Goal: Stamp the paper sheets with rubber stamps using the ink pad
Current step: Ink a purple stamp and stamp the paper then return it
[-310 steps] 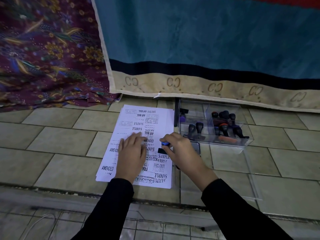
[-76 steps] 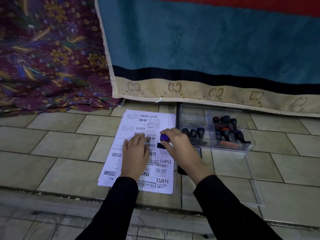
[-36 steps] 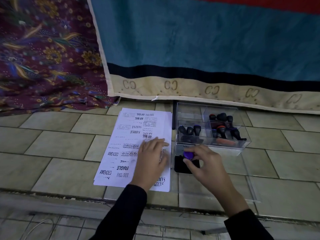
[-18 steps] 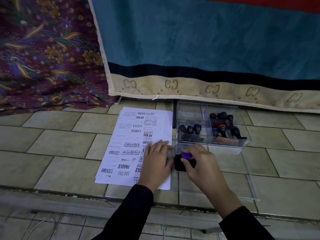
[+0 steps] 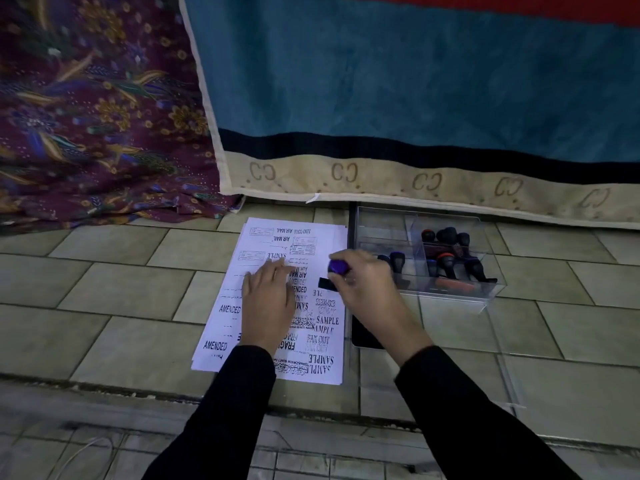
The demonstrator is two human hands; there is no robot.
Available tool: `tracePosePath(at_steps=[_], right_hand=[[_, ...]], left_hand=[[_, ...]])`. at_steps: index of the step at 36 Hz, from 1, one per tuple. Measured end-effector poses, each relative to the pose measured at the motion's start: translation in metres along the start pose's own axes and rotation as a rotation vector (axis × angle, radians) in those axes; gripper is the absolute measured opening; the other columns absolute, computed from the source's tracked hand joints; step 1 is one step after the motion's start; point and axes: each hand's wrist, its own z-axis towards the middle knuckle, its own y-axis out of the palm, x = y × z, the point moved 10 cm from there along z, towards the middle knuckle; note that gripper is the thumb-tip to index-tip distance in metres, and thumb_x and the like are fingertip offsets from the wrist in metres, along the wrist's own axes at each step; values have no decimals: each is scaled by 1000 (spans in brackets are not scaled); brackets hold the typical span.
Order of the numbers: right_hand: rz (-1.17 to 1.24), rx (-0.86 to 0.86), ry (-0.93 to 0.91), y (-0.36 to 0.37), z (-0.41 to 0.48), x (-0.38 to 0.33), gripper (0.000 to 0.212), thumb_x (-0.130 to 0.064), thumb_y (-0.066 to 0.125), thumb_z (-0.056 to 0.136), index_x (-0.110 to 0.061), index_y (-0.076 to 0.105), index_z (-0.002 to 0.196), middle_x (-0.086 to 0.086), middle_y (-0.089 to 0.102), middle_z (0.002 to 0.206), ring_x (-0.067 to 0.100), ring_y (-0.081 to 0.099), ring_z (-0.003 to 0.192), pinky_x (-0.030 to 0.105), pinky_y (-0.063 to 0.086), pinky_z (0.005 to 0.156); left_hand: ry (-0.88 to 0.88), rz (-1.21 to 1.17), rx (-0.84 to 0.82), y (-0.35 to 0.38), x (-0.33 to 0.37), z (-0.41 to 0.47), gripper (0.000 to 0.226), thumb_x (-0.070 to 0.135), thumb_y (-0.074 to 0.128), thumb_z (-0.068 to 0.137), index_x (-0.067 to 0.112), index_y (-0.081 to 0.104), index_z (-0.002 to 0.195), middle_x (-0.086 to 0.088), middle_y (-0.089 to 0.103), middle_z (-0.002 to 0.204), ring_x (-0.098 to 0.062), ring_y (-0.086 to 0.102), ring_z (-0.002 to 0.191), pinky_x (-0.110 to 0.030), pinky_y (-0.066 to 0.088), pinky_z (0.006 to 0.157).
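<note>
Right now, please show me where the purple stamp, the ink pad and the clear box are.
purple stamp [image 5: 337, 267]: head view, on its round purple knob.
ink pad [image 5: 363, 336]: head view, on its dark surface below the right wrist.
clear box [image 5: 450, 294]: head view, on its near front wall.

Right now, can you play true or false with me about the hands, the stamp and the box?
1. The right hand holds a stamp with a purple top. True.
2. The left hand is inside the box. False: it lies flat on the paper.
3. The stamp is over the paper. True: it sits near the paper's right edge.
4. The box is empty. False: several dark stamps stand in it.
5. The box is left of the paper. False: it is on the right, next to the paper.
6. The paper already has words stamped on it. True: SAMPLE and AMENDED can be read.
</note>
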Motion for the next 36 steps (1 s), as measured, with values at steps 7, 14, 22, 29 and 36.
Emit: tracePosePath(at_steps=[7, 14, 22, 29, 36], right_hand=[[-61, -83, -39, 32, 15, 1, 26, -11, 62, 87, -9, 60, 113, 10, 60, 100, 21, 63, 83, 33, 53, 79], [-101, -117, -41, 42, 15, 6, 26, -12, 61, 88, -10, 60, 114, 9, 60, 102, 22, 62, 85, 32, 52, 78], [-113, -94, -84, 44, 8, 2, 14, -3, 65, 82, -5, 62, 96, 11, 60, 92, 27, 61, 79, 37, 52, 70], [-100, -64, -48, 44, 13, 3, 13, 0, 65, 81, -4, 61, 93, 11, 60, 91, 24, 61, 75, 39, 54, 69], [-81, -57, -28, 42, 16, 5, 16, -3, 64, 84, -5, 61, 100, 11, 61, 94, 23, 61, 78, 37, 53, 73]], left_hand=[[-13, 28, -18, 6, -4, 0, 31, 19, 42, 95, 20, 55, 124, 2, 49, 138, -18, 38, 132, -47, 20, 113], [-18, 24, -22, 7, -5, 0, 31, 19, 43, 95, 20, 55, 124, 3, 47, 139, -17, 37, 133, -45, 17, 114], [-23, 8, -12, 4, -3, -1, 31, 16, 44, 95, 18, 55, 124, 1, 48, 140, -19, 35, 134, -45, 14, 115], [-14, 10, -4, 4, -2, 0, 30, 15, 45, 94, 17, 56, 122, 1, 49, 139, -20, 37, 133, -47, 17, 114], [-16, 16, -22, 6, -3, -1, 32, 17, 44, 95, 17, 53, 126, 1, 47, 141, -19, 35, 135, -46, 16, 115]])
